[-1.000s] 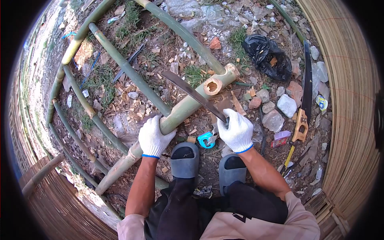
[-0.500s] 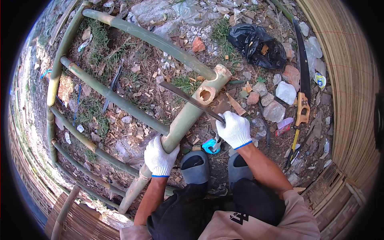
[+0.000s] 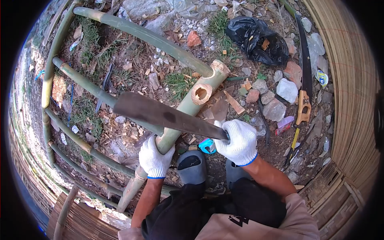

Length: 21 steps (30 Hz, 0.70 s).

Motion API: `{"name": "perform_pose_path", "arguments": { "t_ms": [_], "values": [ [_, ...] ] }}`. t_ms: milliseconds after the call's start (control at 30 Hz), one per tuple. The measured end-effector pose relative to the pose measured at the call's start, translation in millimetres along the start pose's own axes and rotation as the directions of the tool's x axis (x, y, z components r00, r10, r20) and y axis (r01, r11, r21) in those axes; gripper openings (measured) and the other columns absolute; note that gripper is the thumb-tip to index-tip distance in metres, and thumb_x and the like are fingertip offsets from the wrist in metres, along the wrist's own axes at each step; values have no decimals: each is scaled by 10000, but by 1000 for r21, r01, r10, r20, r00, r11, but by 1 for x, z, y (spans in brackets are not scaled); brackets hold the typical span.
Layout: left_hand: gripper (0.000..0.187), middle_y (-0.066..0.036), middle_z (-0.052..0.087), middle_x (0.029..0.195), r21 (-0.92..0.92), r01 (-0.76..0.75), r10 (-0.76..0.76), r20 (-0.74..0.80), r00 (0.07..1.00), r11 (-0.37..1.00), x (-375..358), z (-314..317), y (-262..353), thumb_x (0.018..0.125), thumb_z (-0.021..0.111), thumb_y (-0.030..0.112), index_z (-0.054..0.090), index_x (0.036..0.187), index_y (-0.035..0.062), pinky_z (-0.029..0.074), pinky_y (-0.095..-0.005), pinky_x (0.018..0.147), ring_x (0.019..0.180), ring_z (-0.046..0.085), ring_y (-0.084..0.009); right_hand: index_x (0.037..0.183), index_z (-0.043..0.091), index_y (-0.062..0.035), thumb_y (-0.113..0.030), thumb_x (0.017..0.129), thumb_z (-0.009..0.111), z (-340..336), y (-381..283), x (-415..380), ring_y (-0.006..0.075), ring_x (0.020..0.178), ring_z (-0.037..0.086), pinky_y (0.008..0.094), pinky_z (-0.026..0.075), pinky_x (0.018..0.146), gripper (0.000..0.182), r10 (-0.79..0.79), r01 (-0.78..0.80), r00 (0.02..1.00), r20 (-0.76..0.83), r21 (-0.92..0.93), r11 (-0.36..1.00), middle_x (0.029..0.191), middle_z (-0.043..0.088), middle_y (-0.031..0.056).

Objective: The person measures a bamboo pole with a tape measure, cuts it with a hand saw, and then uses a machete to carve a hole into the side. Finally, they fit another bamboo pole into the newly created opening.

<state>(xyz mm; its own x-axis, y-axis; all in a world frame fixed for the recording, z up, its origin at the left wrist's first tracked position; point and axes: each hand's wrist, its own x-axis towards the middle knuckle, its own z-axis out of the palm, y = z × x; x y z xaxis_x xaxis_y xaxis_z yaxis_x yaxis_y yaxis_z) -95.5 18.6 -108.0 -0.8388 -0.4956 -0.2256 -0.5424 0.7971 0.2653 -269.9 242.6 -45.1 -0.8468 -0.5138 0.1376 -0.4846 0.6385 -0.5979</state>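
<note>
White gloves with blue cuffs cover both hands. My left hand [image 3: 156,157] is wrapped round the thick green bamboo pole [image 3: 187,109], near its middle. In my right hand [image 3: 239,142] is a machete [image 3: 168,116], its wide blade pointing left across and above the pole. A round hole [image 3: 201,94] with pale cut edges shows in the pole near its upper end. Thinner bamboo rungs [image 3: 152,39] run from this pole to a second pole [image 3: 47,82] on the left.
A handsaw [image 3: 304,106] and a black plastic bag [image 3: 256,42] lie at the right among stones [image 3: 287,90]. A blue tape measure [image 3: 207,146] sits by my grey sandals [image 3: 191,168]. Bamboo matting [image 3: 346,80] stands along the right edge.
The machete has risen off the pole near the hole, its blade turned to show its flat side. My right hand has moved slightly down and right. The left hand still grips the pole.
</note>
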Motion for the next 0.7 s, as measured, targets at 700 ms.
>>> {"name": "perform_pose_path", "arguments": {
  "t_ms": [700],
  "values": [
    [707,-164,729,1030,30,-46,47,-33,998,999,1,0,3,677,941,446,681,1216,70,573,-467,797,898,710,-372,809,684,-74,-277,861,756,35,39,-9,358,628,711,479,577,581,221,350,-267,874,336,-270,925,659,677,158]
  ]
}}
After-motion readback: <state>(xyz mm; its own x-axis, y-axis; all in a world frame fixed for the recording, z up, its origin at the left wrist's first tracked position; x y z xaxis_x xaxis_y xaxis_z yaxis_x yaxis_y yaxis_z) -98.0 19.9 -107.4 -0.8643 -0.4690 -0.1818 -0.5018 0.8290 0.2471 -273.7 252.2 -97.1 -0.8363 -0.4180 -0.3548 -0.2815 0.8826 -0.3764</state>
